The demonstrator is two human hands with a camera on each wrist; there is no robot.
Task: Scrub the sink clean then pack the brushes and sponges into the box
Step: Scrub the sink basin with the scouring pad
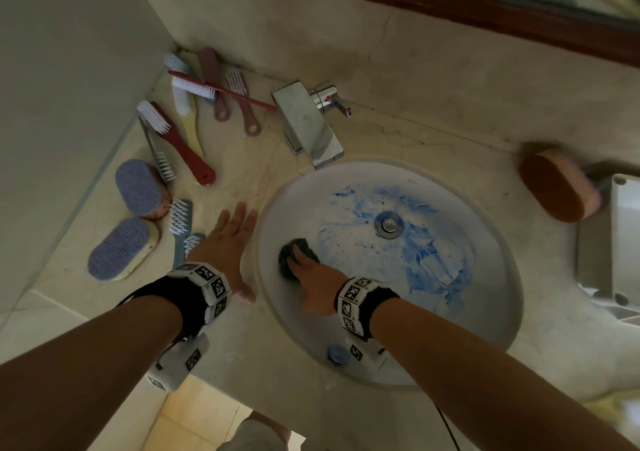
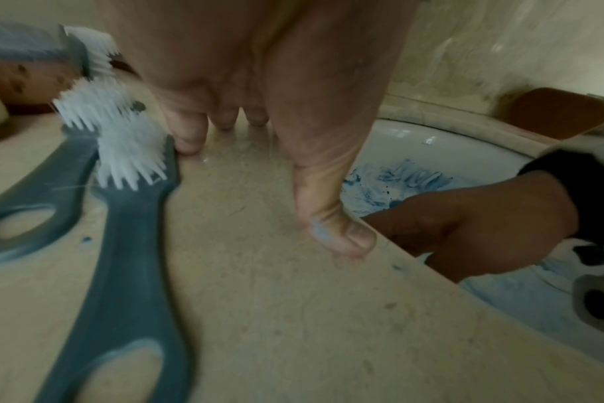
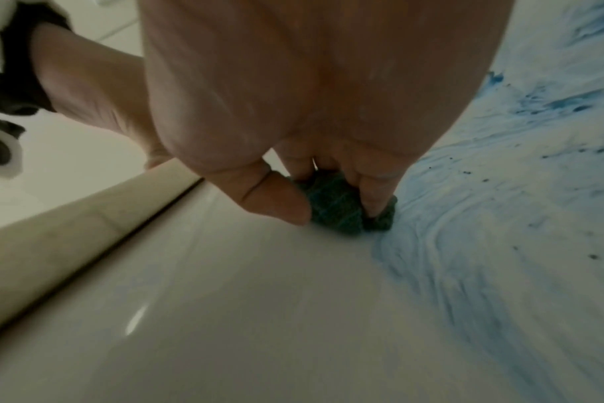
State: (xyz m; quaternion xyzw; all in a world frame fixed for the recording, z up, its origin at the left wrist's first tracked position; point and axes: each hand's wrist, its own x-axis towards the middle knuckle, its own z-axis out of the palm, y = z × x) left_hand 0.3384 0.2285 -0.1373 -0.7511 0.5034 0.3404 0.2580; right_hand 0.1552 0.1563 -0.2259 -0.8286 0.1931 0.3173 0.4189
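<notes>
A round white sink (image 1: 485,315) (image 3: 259,300) is smeared with blue stain (image 1: 429,256) (image 3: 500,218) around its drain (image 1: 388,224). My right hand (image 1: 311,274) (image 3: 331,196) grips a dark scouring pad (image 1: 294,253) (image 3: 342,212) and presses it on the sink's left wall. My left hand (image 1: 228,242) (image 2: 259,163) lies flat and open on the counter just left of the rim, beside a teal brush (image 1: 180,222) (image 2: 128,231). Several brushes (image 1: 187,138) and two purple-topped sponges (image 1: 138,187) (image 1: 121,248) lie on the counter at left.
A chrome faucet (image 1: 308,124) stands behind the sink. An orange sponge (image 1: 557,187) (image 2: 555,111) lies at the right, next to a pale plastic box (image 1: 623,242). A wall (image 1: 69,86) bounds the counter on the left; the counter's front edge is near my wrists.
</notes>
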